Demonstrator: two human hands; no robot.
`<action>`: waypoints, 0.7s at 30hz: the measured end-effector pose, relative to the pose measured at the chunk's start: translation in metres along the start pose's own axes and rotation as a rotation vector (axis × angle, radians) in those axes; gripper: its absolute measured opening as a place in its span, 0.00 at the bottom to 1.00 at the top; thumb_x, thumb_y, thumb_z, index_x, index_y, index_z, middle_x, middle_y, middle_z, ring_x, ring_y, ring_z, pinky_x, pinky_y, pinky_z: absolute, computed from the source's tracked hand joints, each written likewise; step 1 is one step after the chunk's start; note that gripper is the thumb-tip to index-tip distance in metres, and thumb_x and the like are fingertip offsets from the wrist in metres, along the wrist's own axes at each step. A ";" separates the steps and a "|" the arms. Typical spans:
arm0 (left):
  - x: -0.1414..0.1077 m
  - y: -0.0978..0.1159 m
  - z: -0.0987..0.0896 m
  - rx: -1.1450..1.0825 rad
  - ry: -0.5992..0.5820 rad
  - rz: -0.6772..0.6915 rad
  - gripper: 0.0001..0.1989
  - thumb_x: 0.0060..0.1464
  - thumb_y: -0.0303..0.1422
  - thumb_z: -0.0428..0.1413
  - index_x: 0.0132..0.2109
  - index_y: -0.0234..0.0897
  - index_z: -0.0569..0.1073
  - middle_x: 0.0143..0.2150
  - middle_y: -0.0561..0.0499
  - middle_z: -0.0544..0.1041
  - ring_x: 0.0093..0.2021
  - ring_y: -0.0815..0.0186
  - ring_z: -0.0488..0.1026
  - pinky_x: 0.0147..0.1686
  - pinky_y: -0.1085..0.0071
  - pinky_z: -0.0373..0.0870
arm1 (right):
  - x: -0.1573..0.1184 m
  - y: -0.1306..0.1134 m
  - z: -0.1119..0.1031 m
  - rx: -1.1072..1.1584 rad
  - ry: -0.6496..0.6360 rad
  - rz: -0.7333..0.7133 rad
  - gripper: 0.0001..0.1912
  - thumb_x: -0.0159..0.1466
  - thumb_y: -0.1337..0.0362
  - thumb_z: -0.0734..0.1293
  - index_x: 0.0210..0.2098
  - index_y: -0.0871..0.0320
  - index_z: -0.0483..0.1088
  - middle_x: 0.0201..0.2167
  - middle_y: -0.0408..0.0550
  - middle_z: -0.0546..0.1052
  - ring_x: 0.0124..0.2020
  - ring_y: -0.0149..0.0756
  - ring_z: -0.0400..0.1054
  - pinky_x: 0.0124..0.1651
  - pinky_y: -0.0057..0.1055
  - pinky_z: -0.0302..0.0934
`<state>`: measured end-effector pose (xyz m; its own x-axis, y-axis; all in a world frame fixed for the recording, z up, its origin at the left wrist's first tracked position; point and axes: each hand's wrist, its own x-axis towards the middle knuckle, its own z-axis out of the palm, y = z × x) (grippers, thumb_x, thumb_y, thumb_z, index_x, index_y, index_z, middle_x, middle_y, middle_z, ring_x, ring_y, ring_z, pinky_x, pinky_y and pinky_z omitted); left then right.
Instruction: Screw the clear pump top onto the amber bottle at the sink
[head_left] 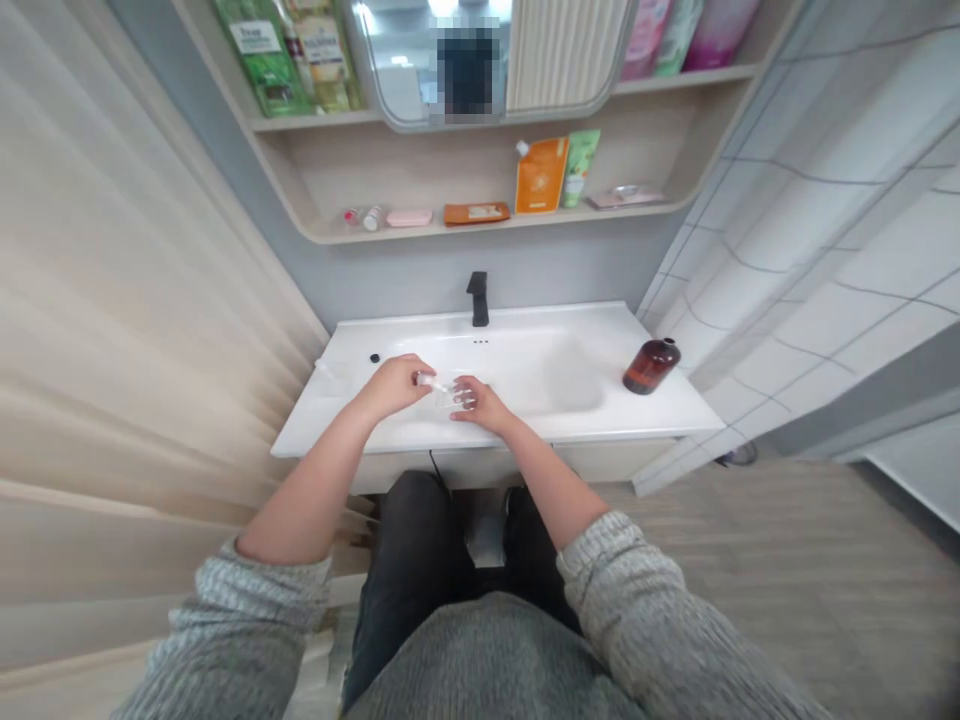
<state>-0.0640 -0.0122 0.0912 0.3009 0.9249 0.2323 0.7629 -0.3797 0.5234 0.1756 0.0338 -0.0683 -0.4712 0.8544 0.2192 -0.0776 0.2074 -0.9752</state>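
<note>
Over the front of the white sink (pixel 525 425), my left hand (pixel 394 387) pinches a small whitish cap or nozzle piece (pixel 426 379). Just right of it, my right hand (pixel 484 408) is wrapped round a small clear bottle (pixel 445 398), which lies tilted with its top toward the left fingers. Whether the cap piece is joined to the bottle I cannot tell. On the counter at the right stands a brown bottle (pixel 649 368) with a dark neck, apart from both hands.
A black faucet (pixel 478 300) rises at the back of the sink. A blurry clear item (pixel 326 375) is on the counter's left end. Above, a shelf (pixel 420 232) holds an orange pouch (pixel 541 177), a green tube (pixel 580 168) and small items. A curtain (pixel 112 300) hangs at left.
</note>
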 end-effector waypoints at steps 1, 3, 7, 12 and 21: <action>0.005 0.008 0.002 0.044 -0.041 0.009 0.14 0.55 0.33 0.66 0.48 0.39 0.88 0.45 0.46 0.86 0.38 0.60 0.80 0.47 0.63 0.77 | 0.000 0.001 0.000 -0.011 -0.001 -0.005 0.46 0.47 0.54 0.88 0.60 0.46 0.69 0.57 0.49 0.77 0.47 0.39 0.74 0.55 0.45 0.74; 0.013 0.021 0.009 0.109 -0.077 -0.007 0.15 0.55 0.31 0.66 0.50 0.38 0.88 0.44 0.45 0.86 0.40 0.58 0.80 0.49 0.62 0.77 | 0.000 0.002 0.000 -0.029 0.006 -0.006 0.46 0.47 0.53 0.88 0.60 0.47 0.70 0.57 0.50 0.77 0.46 0.39 0.74 0.56 0.45 0.74; 0.019 0.026 0.022 0.104 -0.029 -0.100 0.17 0.58 0.33 0.67 0.54 0.37 0.87 0.41 0.46 0.86 0.39 0.58 0.81 0.47 0.63 0.76 | 0.001 0.001 -0.001 -0.016 0.030 -0.012 0.46 0.46 0.53 0.88 0.60 0.47 0.70 0.55 0.49 0.78 0.45 0.39 0.74 0.56 0.45 0.74; 0.017 0.015 0.025 0.087 -0.147 -0.100 0.14 0.56 0.35 0.69 0.49 0.39 0.88 0.39 0.48 0.86 0.38 0.59 0.81 0.44 0.65 0.75 | 0.001 -0.003 -0.001 -0.005 0.007 -0.004 0.47 0.44 0.54 0.89 0.60 0.47 0.71 0.54 0.49 0.79 0.45 0.40 0.74 0.53 0.44 0.75; 0.024 0.027 0.018 0.220 -0.267 0.059 0.15 0.60 0.32 0.61 0.50 0.41 0.89 0.50 0.44 0.88 0.50 0.53 0.83 0.55 0.61 0.77 | 0.000 -0.010 0.001 0.015 -0.001 0.020 0.46 0.44 0.54 0.89 0.59 0.49 0.72 0.55 0.50 0.79 0.45 0.40 0.74 0.53 0.44 0.74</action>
<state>-0.0257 -0.0002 0.0957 0.4653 0.8849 0.0192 0.8359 -0.4465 0.3192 0.1757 0.0312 -0.0590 -0.4741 0.8575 0.1997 -0.0816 0.1831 -0.9797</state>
